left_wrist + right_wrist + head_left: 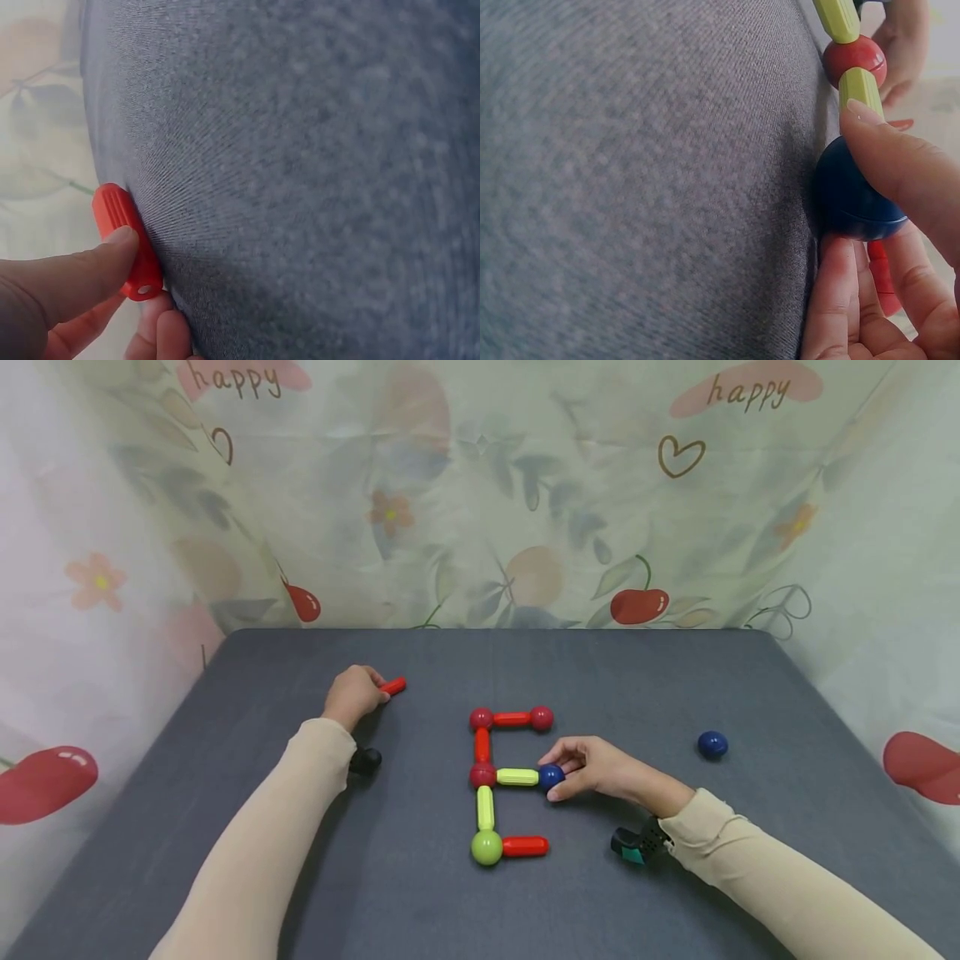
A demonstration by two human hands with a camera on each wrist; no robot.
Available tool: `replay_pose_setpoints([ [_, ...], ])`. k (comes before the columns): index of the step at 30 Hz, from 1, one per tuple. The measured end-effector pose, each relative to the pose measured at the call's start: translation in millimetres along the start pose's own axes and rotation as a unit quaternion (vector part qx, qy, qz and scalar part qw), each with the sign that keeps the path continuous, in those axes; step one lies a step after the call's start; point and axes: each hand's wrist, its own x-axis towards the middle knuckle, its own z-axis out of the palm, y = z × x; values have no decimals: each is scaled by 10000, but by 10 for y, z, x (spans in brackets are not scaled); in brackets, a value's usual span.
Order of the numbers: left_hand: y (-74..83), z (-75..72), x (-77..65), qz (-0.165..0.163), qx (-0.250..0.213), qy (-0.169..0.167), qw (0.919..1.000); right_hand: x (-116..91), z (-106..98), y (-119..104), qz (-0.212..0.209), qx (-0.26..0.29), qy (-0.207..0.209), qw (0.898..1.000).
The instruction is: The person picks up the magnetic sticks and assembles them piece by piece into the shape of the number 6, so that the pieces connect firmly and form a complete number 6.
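At the far left of the table, my left hand [354, 693] pinches a red rod [393, 686] between thumb and fingers; the left wrist view shows the ridged red rod [120, 217] close over the cloth. My right hand [596, 768] grips a blue ball [551, 777] at the right end of a yellow-green rod [517, 777]. That rod joins a red ball [482, 775] in an E-like figure of rods and balls. Above run red rods with red balls [542, 719]. Below, another yellow-green rod [486, 808] leads to a green ball [487, 847] and a red rod [525, 847].
A second blue ball [712, 744] lies alone on the right of the dark grey table [420, 910]. A printed curtain [465, 560] hangs behind the table and along both sides. Black wrist devices [637, 843] sit under both sleeves.
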Motion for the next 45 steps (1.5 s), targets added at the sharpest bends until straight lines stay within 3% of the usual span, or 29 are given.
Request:
replay_pose_setpoints([
  [6,-39,-20,0,64,-334,-194,9992,-3,5,1,6,-11,3,10000],
  [10,25,-6,-116,237,-758,-360,9962,-12,14,7,85,-13,16,10000],
  [14,211,45,-364,628,-1192,-457,9898,-14,15,20,118,-18,37,9999],
  [19,501,151,-777,1245,-1387,-521,9811,-10,1,32,28,63,-10,10000],
  [25,779,359,-1227,2017,-1412,-1002,9640,-9,-23,51,-140,70,-105,9998],
  [29,876,528,-1389,2510,-1207,-1419,9499,-9,-31,58,-223,129,-163,9995],
  [34,917,785,-1424,2959,-654,-1770,9364,-2,-32,74,-388,254,-283,9985],
  [41,968,959,-1465,3400,472,-1821,9214,6,-24,63,-400,278,-292,9984],
  [45,1007,1009,-1474,3436,945,-1795,9170,6,-23,52,-400,303,-294,9983],
])
